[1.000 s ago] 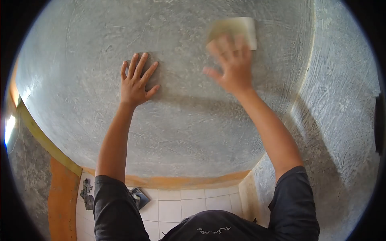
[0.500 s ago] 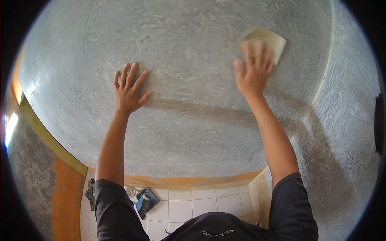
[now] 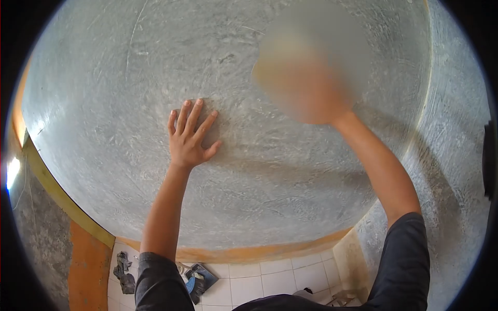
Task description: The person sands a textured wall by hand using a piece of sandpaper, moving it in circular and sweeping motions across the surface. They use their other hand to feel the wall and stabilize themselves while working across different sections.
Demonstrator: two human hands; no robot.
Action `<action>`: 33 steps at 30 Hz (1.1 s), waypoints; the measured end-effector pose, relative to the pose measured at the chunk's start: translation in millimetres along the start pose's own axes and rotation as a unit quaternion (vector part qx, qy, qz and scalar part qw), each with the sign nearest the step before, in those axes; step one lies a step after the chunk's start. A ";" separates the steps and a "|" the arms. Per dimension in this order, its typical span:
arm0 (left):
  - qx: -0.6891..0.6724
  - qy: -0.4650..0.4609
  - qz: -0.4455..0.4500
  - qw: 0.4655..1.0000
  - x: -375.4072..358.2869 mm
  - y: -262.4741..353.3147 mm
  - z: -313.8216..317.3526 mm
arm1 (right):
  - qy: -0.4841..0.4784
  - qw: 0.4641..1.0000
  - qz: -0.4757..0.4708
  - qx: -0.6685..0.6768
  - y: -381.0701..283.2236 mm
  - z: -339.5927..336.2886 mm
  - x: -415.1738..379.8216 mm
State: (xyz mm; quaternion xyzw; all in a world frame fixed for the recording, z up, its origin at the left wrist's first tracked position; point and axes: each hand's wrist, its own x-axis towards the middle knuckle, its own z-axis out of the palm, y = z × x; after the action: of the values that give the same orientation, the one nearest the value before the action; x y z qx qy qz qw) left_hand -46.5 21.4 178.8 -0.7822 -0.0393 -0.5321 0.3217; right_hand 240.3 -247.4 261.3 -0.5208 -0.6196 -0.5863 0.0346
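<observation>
My left hand lies flat on the grey plastered wall, fingers spread and nothing in it. Higher up and to the right, my right hand is at the same wall, its fingers smeared by a large blur. A pale yellowish sheet shows as a hazy patch at its upper left, one edge just visible beyond the fingers. In the earlier view the sheet is squarish and lies flat under that palm.
On the right, a second rough grey wall meets this one at a corner. Below are an orange band and a white tiled floor. A dark flat tool and a crumpled dark bag lie down there, left of my body.
My right hand and the pale sheet have swept left and a little down across the wall. The whole view has shifted slightly; my left hand still rests flat on the wall.
</observation>
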 end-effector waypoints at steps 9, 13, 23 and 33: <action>-0.021 0.012 0.002 1.000 -2.2 -3.4 2.4 | -0.006 0.999 -0.031 0.030 2.6 -0.1 20.1; -0.031 0.010 -0.003 0.999 -3.4 -1.7 -1.0 | 0.144 0.953 0.258 -0.071 0.2 -0.5 22.9; -0.057 0.009 0.004 0.998 7.6 -0.9 -10.1 | 0.037 0.973 0.221 -0.060 38.9 -32.5 -24.5; -0.075 0.004 0.015 0.997 113.2 73.2 3.6 | -0.017 0.981 0.185 -0.055 139.7 -47.9 -95.3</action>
State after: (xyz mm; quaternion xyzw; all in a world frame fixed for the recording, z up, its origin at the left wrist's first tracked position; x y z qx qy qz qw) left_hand 34.8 -66.2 241.2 -0.8025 0.0140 -0.5317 0.2705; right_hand 352.3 -373.7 310.3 -0.6378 -0.4796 -0.5937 0.1033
